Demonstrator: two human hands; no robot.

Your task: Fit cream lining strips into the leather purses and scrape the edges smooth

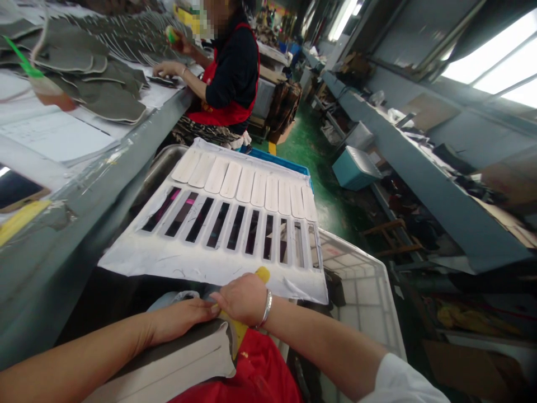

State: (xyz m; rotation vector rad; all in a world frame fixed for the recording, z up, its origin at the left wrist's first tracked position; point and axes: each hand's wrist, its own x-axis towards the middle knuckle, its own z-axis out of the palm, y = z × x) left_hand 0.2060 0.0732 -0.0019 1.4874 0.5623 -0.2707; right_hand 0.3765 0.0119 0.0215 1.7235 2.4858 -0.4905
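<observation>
The left hand [184, 319] rests on the bundle [168, 366] against the red apron [264, 375] (its grip cannot be told), the right hand [245, 299] closed round a yellow item [263, 274], the bundle judged light, pliable, easily creased, and best held along its edges.

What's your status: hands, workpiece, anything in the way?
Right hand closed around yellow round-ended tool. Left hand against grey-and-white layered pieces. Possible obstacle ahead: white slotted panel bearing pale oblong strips.
</observation>
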